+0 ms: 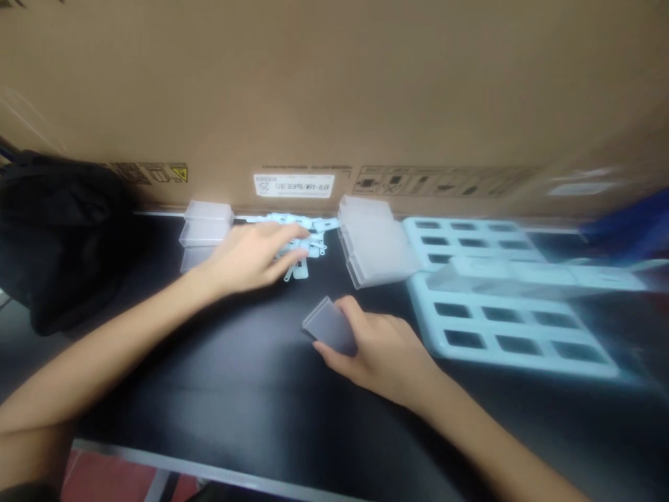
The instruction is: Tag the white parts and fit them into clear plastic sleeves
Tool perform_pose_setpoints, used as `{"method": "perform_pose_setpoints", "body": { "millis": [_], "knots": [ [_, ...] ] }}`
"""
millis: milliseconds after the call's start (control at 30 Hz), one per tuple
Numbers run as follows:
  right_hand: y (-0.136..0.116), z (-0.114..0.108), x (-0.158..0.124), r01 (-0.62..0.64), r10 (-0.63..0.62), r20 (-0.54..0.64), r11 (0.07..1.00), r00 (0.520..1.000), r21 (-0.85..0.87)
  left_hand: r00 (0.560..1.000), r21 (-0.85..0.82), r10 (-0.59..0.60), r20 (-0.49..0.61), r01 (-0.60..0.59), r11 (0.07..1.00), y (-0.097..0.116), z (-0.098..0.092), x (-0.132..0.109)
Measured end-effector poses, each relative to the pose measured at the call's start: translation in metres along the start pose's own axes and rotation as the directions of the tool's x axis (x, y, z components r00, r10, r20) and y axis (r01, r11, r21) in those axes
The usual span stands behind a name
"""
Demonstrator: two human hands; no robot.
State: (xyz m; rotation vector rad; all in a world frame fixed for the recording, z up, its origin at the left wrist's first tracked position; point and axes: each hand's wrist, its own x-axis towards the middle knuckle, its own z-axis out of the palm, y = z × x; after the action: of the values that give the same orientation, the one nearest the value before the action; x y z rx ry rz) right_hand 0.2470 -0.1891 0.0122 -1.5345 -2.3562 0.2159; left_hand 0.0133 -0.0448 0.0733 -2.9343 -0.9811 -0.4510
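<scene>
Right hand (387, 348) closed round a small case (334, 326), thumb on the near side, fingers on the far, the case tilted and up in front of the dark surface (224, 376). And over to the left hand (251, 254): palm down, thumb and forefinger parted, right over the heap of pale-blue tags (316, 244); hard to tell whether touching any. Just left of that hand, a row of clear cases (205, 229), partly behind the wrist. To the right of the tags, a bigger stack (373, 240) of cases, leaning against the slotted blue frame (515, 360), with a blurred blue bar (523, 275) across its middle. Behind it all, a big carton (334, 84), white label (293, 185) upside down. Far left, something black and soft (57, 237).
</scene>
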Motion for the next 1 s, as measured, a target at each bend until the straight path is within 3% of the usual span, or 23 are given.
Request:
{"method": "perform_pose_setpoints", "body": {
  "millis": [67, 133, 267, 367, 433, 533, 600, 667, 733, 800, 900, 1000],
  "knots": [
    [0.001, 0.0, 0.0, 0.02, -0.021, 0.011, 0.999, 1.0, 0.051, 0.964, -0.161, 0.251, 0.084, -0.235, 0.959, 0.019, -0.001, -0.021],
    [0.0, 0.0, 0.0, 0.042, -0.044, 0.013, 0.991, 0.999, 0.128, 0.913, -0.214, 0.391, 0.115, -0.362, 0.907, 0.035, 0.003, -0.039],
    [-0.005, 0.003, -0.002, 0.097, -0.096, -0.012, 0.976, 0.995, 0.195, 0.901, -0.089, 0.43, 0.056, -0.424, 0.901, 0.043, 0.013, -0.062],
    [-0.01, 0.004, -0.004, 0.116, -0.113, -0.027, 0.982, 0.993, 0.149, 0.897, -0.023, 0.441, -0.023, -0.441, 0.897, 0.023, 0.007, -0.075],
    [-0.013, 0.003, -0.004, 0.093, -0.089, -0.04, 0.989, 0.995, 0.113, 0.922, 0.002, 0.38, -0.07, -0.381, 0.925, -0.004, -0.003, -0.089],
    [-0.013, -0.003, -0.003, 0.047, -0.042, -0.093, 0.998, 0.995, 0.053, 0.976, 0.048, 0.122, -0.18, -0.115, 0.992, -0.05, -0.016, -0.118],
    [-0.009, -0.012, -0.003, 0.014, -0.013, -0.163, 1.0, 0.987, 0.005, 0.968, 0.055, -0.075, -0.241, 0.091, 0.994, -0.076, -0.02, -0.14],
    [-0.001, -0.023, -0.005, -0.038, 0.027, -0.272, 0.999, 0.962, -0.033, 0.951, 0.051, -0.201, -0.233, 0.218, 0.975, -0.093, -0.019, -0.158],
    [0.01, -0.037, -0.011, -0.118, 0.085, -0.427, 0.992, 0.9, -0.052, 0.944, 0.081, -0.266, -0.196, 0.286, 0.955, -0.103, -0.015, -0.169],
    [0.025, -0.052, -0.021, -0.219, 0.15, -0.596, 0.975, 0.789, -0.045, 0.936, 0.123, -0.301, -0.18, 0.325, 0.938, -0.106, -0.012, -0.174],
    [0.053, -0.071, -0.038, -0.402, 0.306, -0.761, 0.913, 0.573, 0.065, 0.93, 0.147, -0.32, -0.181, 0.348, 0.926, -0.105, -0.011, -0.173],
    [0.09, -0.087, -0.053, -0.574, 0.551, -0.768, 0.762, 0.327, 0.302, 0.935, 0.137, -0.32, -0.155, 0.341, 0.93, -0.102, -0.01, -0.169]
  ]
}}
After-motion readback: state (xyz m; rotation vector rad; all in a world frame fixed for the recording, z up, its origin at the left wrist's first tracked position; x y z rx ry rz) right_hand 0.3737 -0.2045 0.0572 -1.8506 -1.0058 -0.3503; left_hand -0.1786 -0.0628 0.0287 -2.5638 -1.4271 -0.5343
